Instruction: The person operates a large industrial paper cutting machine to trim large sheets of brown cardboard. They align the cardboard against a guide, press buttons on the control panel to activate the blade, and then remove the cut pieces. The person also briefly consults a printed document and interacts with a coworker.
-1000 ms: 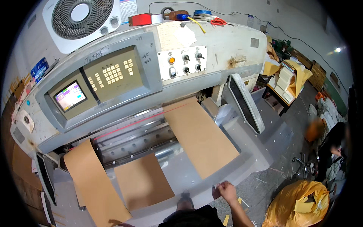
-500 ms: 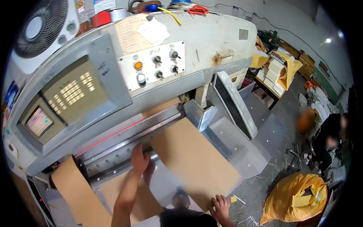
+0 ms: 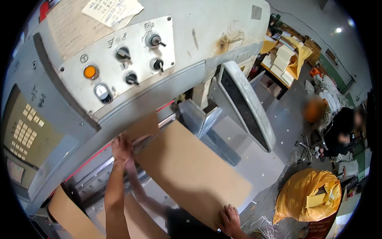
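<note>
Both hands (image 3: pixel 121 148) (image 3: pixel 230 218) grip cardboard sheet (image 3: pixel 191 171) — opposite ends.

On the far left top of the machine we see a cream paper sheet (image 3: pixel 112 8), rectangular and tilted, lying beside a larger tan sheet (image 3: pixel 69 18). At the left edge sits an olive-tan screen panel (image 3: pixel 28 133) with a grid of pale squares. A small grey square label (image 3: pixel 256 12) sits on the machine's far right face. At near right stands a bulging yellow bag (image 3: pixel 308 195). Pale stacked boxes (image 3: pixel 284 59) rest far right.
</note>
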`<action>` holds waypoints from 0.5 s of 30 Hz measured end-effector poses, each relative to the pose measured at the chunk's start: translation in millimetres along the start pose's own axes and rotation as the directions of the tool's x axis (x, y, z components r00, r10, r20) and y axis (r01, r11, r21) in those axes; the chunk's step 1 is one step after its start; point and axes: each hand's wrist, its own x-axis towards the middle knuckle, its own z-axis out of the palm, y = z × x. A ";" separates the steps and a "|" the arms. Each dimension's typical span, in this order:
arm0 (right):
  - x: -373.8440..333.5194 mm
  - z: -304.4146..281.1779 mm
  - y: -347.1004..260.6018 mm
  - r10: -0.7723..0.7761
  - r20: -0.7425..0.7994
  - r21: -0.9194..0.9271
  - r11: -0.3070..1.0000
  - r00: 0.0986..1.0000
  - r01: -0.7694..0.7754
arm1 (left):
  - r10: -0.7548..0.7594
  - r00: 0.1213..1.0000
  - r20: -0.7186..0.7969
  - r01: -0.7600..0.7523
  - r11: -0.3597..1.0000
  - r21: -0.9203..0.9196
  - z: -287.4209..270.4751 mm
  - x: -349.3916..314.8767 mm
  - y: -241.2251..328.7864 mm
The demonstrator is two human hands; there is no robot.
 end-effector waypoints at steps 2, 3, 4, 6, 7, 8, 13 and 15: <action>22.8 -4.4 -13.6 -0.015 -0.005 -0.028 0.999 1.000 0.015 | -0.071 0.997 -0.020 0.073 0.984 0.163 -14.5 -64.4 -60.2; 34.1 -1.9 -17.4 -0.020 -0.045 -0.044 0.999 0.999 0.018 | -0.159 0.983 0.089 0.141 0.972 0.187 -33.8 -85.9 -75.9; 48.0 4.7 -19.3 -0.037 -0.085 -0.058 0.998 0.996 0.032 | -0.257 0.956 0.139 0.221 0.947 0.232 -56.6 -108.2 -91.3; 81.0 13.5 -30.3 -0.079 -0.144 -0.076 0.995 0.986 0.068 | -0.421 0.884 0.202 0.351 0.885 0.307 -86.4 -157.6 -128.7; 104.7 15.3 -39.7 -0.109 -0.164 -0.083 0.992 0.980 0.096 | -0.489 0.845 0.218 0.407 0.852 0.330 -94.4 -184.9 -152.3; 122.8 19.9 -48.9 -0.135 -0.186 -0.090 0.989 0.973 0.120 | -0.549 0.802 0.233 0.457 0.817 0.352 -98.1 -214.7 -178.1; 182.4 54.8 -83.5 -0.129 -0.359 -0.138 0.987 0.924 0.084 | -0.578 0.795 0.186 0.500 0.797 0.338 -105.9 -311.4 -127.6; 193.0 59.7 -91.4 -0.096 -0.350 -0.140 0.989 0.932 0.049 | -0.608 0.780 0.148 0.549 0.778 0.305 -131.7 -339.8 -73.4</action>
